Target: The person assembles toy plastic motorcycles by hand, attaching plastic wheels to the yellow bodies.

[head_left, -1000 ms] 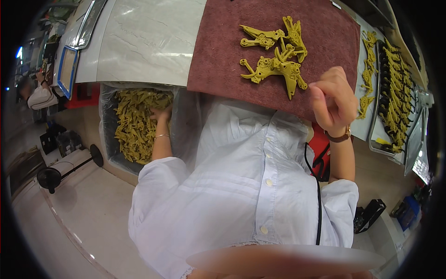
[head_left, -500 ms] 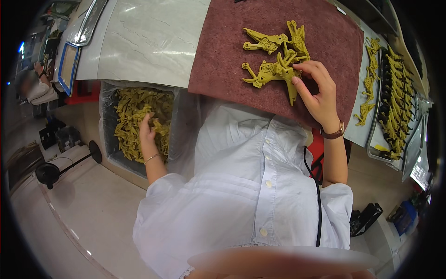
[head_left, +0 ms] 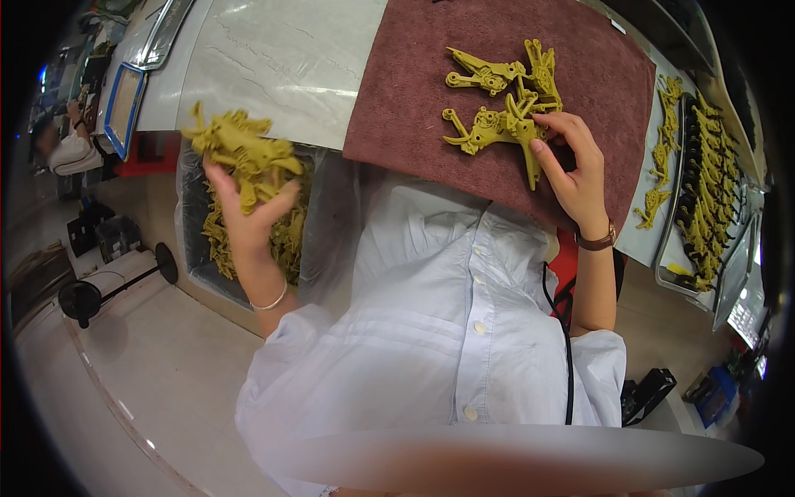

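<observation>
Left hand point(head_left: 248, 207): we're holding a clump of yellow-green parts point(head_left: 240, 149), fingers curled around its underside, above the upper end of the bin point(head_left: 185, 236). Clump is blurred, so we can't count pieces. Loose pile point(head_left: 281, 248) sits in the bin below it.

Right hand point(head_left: 577, 174): thumb and forefinger narrow, at the right end of the lower parts point(head_left: 528, 142) on the maroon cloth point(head_left: 406, 91). Contact looks likely; we can't tell if it's a firm pinch. Upper parts point(head_left: 489, 76) lie just beside, prongs crowding together.

Risks, our read:
- Clump is spiky and overhangs our fingers. Loose hold plus tangled prongs = a piece drops into the bin or onto the floor point(head_left: 166, 356).
- Carried low toward the tabletop point(head_left: 273, 66), the prongs could knock its edge or snag the plastic liner point(head_left: 331, 190).
- Pull one part on the cloth and hooked neighbours may drag along; thin arms could bend.
- Cloth could ruck up if a tip catches the pile of the fabric.
</observation>
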